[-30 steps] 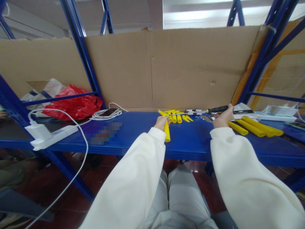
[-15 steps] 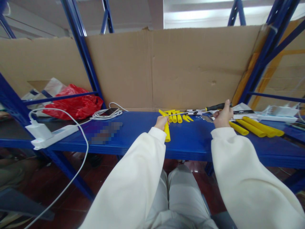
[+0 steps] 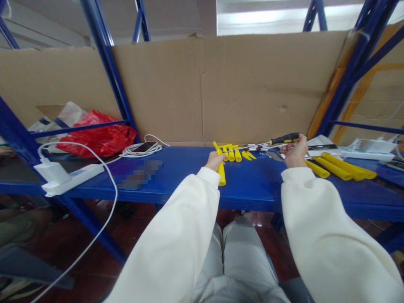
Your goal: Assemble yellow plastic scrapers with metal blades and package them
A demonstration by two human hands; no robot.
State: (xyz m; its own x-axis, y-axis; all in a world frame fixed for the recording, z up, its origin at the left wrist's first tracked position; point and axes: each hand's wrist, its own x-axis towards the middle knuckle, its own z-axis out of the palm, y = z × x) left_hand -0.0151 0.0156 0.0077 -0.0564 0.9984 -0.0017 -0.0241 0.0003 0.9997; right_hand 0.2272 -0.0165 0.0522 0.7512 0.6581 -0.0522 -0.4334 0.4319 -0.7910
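Cardboard panel [image 3: 202, 92] backs the blue workbench [image 3: 252, 189]; it limits reach to the rear. Red plastic bag [image 3: 99, 136] sits well off to the left, power strip [image 3: 83, 176] nearer, its cable looping past the bench's front edge: snag risk if the left arm swings wide. Yellow tubes [image 3: 337, 167] lie just beside the right wrist; a low sweep could roll them.

Hands are apart. Right hand [image 3: 296, 152] is closed around the rear of the screwdriver [image 3: 280, 139] handle; left hand [image 3: 215, 161] is clamped on a yellow tubular piece [image 3: 222, 174] over the bench's near half. Shaft runs across to the left fingers. Tip seating: can't tell. Main risk: off-axis push, tip slips, pokes the fingers; a loose left grip would let the piece twist.

Short yellow pieces [image 3: 231, 155] stand close behind, yellow slivers [image 3: 248, 155] next to them, easily knocked by the shaft.
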